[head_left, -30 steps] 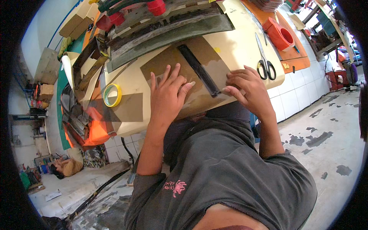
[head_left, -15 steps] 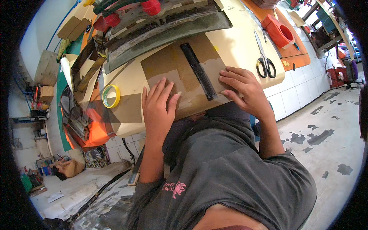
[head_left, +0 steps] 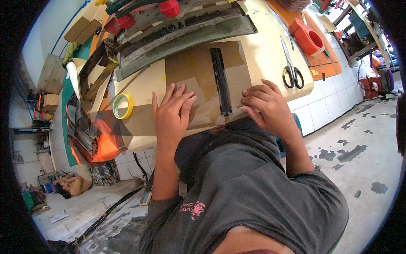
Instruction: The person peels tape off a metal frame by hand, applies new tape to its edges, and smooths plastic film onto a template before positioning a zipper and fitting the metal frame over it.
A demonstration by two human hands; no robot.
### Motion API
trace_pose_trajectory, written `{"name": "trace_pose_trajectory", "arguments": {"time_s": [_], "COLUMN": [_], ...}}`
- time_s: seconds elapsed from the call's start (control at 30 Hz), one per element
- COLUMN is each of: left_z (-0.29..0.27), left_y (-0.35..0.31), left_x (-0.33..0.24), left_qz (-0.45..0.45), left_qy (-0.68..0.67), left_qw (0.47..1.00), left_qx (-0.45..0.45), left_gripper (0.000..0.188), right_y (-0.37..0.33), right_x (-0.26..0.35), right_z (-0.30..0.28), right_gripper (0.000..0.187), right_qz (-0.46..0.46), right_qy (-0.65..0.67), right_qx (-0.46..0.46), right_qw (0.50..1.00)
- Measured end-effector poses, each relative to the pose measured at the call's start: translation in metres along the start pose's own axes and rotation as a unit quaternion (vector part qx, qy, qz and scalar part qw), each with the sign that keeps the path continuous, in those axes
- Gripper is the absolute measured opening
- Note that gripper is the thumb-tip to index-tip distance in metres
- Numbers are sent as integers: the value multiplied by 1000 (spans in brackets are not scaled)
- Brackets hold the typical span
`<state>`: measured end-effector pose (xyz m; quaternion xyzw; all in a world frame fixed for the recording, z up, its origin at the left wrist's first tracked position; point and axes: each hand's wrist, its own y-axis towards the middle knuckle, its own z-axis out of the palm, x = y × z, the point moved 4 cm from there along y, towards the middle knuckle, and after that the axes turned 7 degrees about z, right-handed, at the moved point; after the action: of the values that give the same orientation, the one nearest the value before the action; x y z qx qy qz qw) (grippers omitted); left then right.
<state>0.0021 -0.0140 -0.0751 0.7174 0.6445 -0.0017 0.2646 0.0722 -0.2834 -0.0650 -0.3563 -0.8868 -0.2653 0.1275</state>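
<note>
A thin brown sheet [head_left: 190, 70] with a darker left part lies on the pale yellow tabletop in front of me. Down its right half runs a glossy black strip [head_left: 221, 82], nearly upright in the picture. At the sheet's lower left, my left hand [head_left: 171, 116] rests with its fingers spread. My right hand [head_left: 269, 106] is at the sheet's right edge, fingers slightly bent and apart, fingertips on or beside the edge. Neither hand is wrapped round anything. Left of my left hand, a yellow tape roll [head_left: 130, 106] sits over another brown piece [head_left: 141, 120].
Black-handled scissors [head_left: 292, 72] and a red tape dispenser [head_left: 311, 40] lie to the right. Beyond the sheet stands a long dark metal bar [head_left: 186, 38] with red knobs [head_left: 169, 8]. Orange and dark scraps [head_left: 105, 144] hang over the left corner. A person [head_left: 74, 184] is low down, far left.
The brown sheet has turned clockwise and shifted a little to the right, so the black strip stands straighter. My left hand has moved slightly left; the right hand stays at the sheet's right edge.
</note>
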Motion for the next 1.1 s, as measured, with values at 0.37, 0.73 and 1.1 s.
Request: {"name": "trace_pose_trajectory", "arguments": {"time_s": [0.37,0.73,1.1], "left_z": [3,3,18], "left_y": [-11,1,26], "left_x": [-40,-29,2], "left_qz": [-23,-14,-7], "left_qy": [46,37,46], "left_qw": [998,998,996], "left_qx": [32,50,70], "left_gripper": [40,44,49], "right_y": [-5,-8,-8], "right_x": [9,23,41], "right_z": [0,3,20], "right_gripper": [17,18,24], "right_qz": [13,-14,-69], "right_qy": [17,15,78], "right_qx": [23,21,38], "right_qw": [999,1000,994]}}
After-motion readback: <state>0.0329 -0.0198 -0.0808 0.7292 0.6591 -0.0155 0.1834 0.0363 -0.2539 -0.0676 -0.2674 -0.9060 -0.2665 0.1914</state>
